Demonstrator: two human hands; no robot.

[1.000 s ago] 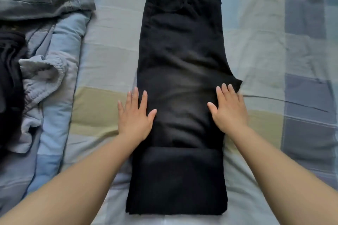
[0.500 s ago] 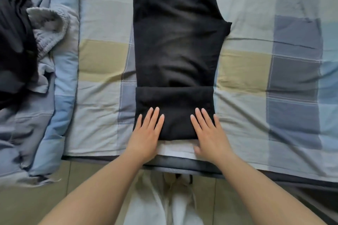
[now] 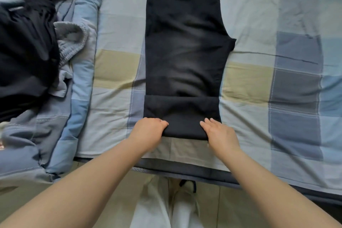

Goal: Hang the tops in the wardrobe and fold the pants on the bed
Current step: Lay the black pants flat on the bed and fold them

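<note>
Two hands: our left hand grips the black pants' folded hem; right hand rests flat-fingered; clothes pile left on bed.

No legible text, labels, brands or nos. on any item in view.

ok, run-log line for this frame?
step: second fold | black pants on bed | left hand grips folded hem | right hand fingers on hem
</note>
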